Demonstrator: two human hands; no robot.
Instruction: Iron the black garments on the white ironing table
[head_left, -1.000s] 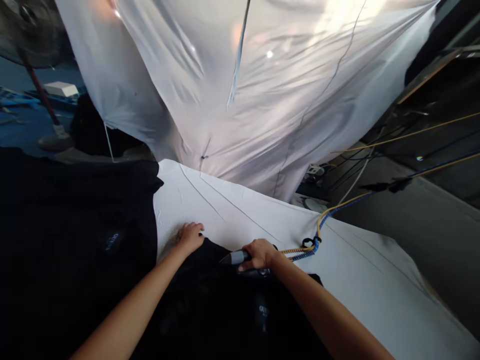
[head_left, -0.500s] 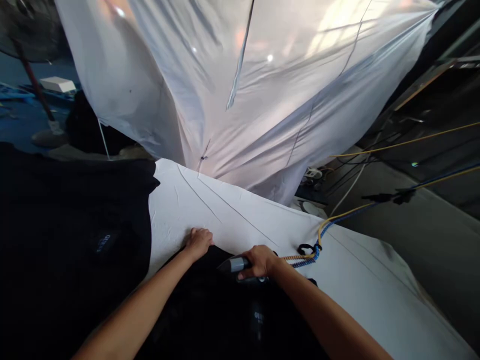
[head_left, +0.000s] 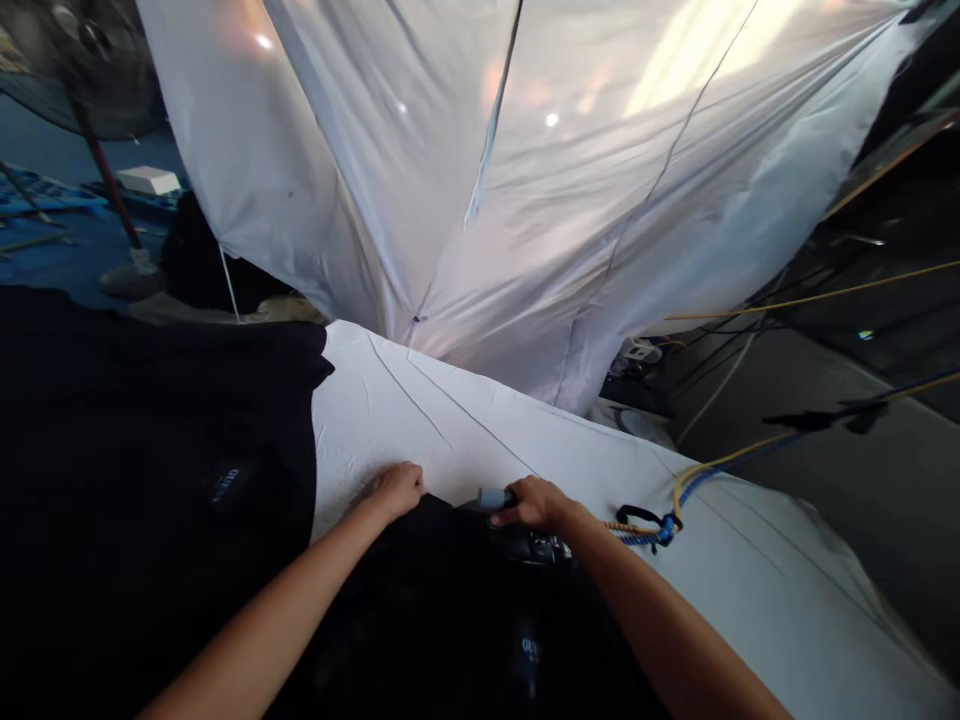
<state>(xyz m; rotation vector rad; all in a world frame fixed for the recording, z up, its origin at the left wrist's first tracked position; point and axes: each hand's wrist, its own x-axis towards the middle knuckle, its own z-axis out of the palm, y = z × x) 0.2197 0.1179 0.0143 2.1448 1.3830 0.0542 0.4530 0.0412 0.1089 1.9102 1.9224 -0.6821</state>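
A black garment [head_left: 442, 620] with a small woven label lies on a table covered in white cloth [head_left: 465, 430], right in front of me. My right hand [head_left: 536, 503] is closed around the grey handle of an iron [head_left: 517, 525] that rests on the garment's far edge. My left hand [head_left: 395, 488] presses on the same edge, fingers curled down against the fabric, a short way left of the iron. A braided yellow and blue cord [head_left: 660, 510] runs from the iron off to the right.
A pile of black garments [head_left: 142, 470] fills the left side of the table. A white sheet [head_left: 525, 180] hangs behind the table. A standing fan [head_left: 82, 90] is at the far left. Cables and dark shelving [head_left: 862, 250] lie to the right.
The iron has slid away from me to the garment's far edge with my right hand on it. My left hand stayed at that edge. The view shifted a little.
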